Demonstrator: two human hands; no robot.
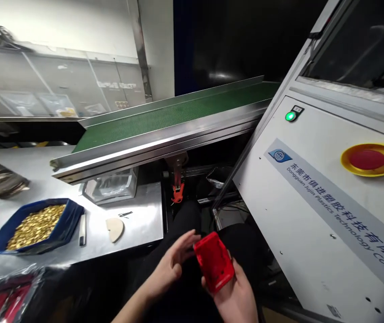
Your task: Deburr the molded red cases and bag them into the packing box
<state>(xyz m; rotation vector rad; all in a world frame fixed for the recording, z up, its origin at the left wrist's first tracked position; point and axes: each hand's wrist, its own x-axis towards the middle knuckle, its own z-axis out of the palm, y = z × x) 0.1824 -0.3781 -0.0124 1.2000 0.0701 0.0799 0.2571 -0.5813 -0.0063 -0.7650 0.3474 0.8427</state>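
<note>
A red plastic case (214, 264), shaped like a shallow open shell, rests in my right hand (238, 296). The fingers and thumb grip it by its sides, and its hollow face is turned up towards me. My left hand (174, 260) is just left of the case, fingers stretched out and apart from the thumb, with nothing in it. Its fingertips come close to the upper left edge of the case; whether they touch it I cannot tell. Both hands are above my lap.
On the metal table (144, 220) at left lie a blue bin (73, 215) of small brass parts, a cutter knife (82, 229), a beige half-round piece (115, 229) and a clear box (111, 188). A green conveyor (165, 115) slopes above. The machine cabinet (272, 188) with a red stop button (368, 159) stands right.
</note>
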